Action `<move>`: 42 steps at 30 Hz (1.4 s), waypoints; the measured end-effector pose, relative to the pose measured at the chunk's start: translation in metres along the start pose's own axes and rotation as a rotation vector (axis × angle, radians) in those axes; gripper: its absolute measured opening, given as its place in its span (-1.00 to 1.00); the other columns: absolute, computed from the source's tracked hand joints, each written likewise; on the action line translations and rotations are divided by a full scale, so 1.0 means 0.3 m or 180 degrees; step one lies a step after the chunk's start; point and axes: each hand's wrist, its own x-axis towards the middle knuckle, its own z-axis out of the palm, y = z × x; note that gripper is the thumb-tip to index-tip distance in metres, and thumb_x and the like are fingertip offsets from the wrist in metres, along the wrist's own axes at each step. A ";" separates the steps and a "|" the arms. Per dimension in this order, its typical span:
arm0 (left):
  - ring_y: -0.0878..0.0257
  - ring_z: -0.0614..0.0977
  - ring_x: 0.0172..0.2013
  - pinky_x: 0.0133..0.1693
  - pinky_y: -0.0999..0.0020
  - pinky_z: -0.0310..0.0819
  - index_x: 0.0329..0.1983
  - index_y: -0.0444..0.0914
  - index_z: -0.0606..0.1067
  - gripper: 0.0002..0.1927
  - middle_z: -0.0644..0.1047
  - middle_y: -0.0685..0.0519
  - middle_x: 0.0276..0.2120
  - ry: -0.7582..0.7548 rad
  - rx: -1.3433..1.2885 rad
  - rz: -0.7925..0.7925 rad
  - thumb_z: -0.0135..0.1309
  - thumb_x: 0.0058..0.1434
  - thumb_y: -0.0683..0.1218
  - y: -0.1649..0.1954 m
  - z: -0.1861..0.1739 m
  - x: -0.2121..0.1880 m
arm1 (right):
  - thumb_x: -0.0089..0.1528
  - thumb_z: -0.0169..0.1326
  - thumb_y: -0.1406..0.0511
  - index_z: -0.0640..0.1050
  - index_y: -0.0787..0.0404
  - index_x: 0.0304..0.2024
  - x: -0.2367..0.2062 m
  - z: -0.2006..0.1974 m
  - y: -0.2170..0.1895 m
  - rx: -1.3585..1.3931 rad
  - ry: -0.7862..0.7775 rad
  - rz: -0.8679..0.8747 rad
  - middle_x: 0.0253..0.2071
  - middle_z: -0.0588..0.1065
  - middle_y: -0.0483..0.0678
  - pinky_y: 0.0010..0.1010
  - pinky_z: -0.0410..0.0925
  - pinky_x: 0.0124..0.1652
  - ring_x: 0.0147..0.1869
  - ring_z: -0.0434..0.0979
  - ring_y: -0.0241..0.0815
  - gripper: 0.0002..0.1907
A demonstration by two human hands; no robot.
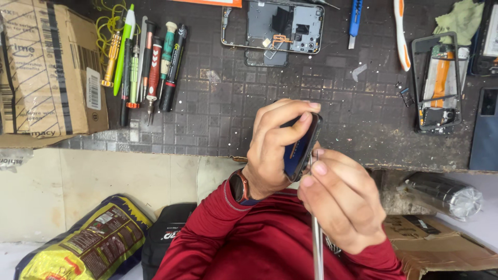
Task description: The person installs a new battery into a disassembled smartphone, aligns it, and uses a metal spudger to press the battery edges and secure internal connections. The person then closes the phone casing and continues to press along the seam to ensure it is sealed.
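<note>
My left hand (275, 148) grips a dark smartphone (302, 148) on its edge, tilted, just in front of the work mat's near edge. My right hand (340, 202) pinches a thin metal tool (316, 249) whose tip meets the phone's long side. Its shaft runs down past my red sleeve. A watch with a brown strap sits on my left wrist.
On the dark grid mat (218, 98): a row of screwdrivers (150, 67) at left, an opened phone frame (275, 28) at the back, another dismantled phone (438, 83) at right, a blue tool (355, 15), a white-orange toothbrush (400, 33). A cardboard box (46, 67) stands far left. Bags lie below.
</note>
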 end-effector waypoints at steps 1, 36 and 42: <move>0.00 0.59 0.11 0.13 0.21 0.56 0.11 -0.34 0.38 -0.59 0.50 -0.13 0.14 0.0019 0.0000 -0.0007 0.30 0.30 -0.29 0.002 0.004 0.000 | 0.14 0.31 0.59 0.52 0.42 -0.09 -0.017 0.001 0.009 -0.0001 -0.0014 -0.0044 0.02 0.42 0.12 -0.01 0.52 0.02 0.04 0.57 0.14 -0.68; -0.01 0.58 0.16 0.19 0.16 0.53 0.14 -0.33 0.37 -0.62 0.49 -0.13 0.15 -0.0103 0.0041 0.0005 0.25 0.34 -0.28 -0.010 0.002 -0.018 | 0.44 0.14 0.39 0.43 0.36 -0.10 -0.044 0.029 -0.023 0.0673 0.0891 0.1386 -0.16 0.55 0.13 -0.32 0.61 -0.01 -0.07 0.72 0.02 -0.85; -0.02 0.58 0.16 0.19 0.16 0.53 0.13 -0.33 0.39 -0.65 0.49 -0.13 0.15 -0.0117 0.0004 -0.0028 0.22 0.34 -0.27 -0.007 -0.003 -0.019 | 0.49 0.15 0.36 0.46 0.36 -0.08 -0.045 0.040 -0.032 0.0816 0.1073 0.1514 -0.20 0.54 0.12 -0.38 0.62 -0.01 -0.07 0.72 -0.03 -0.84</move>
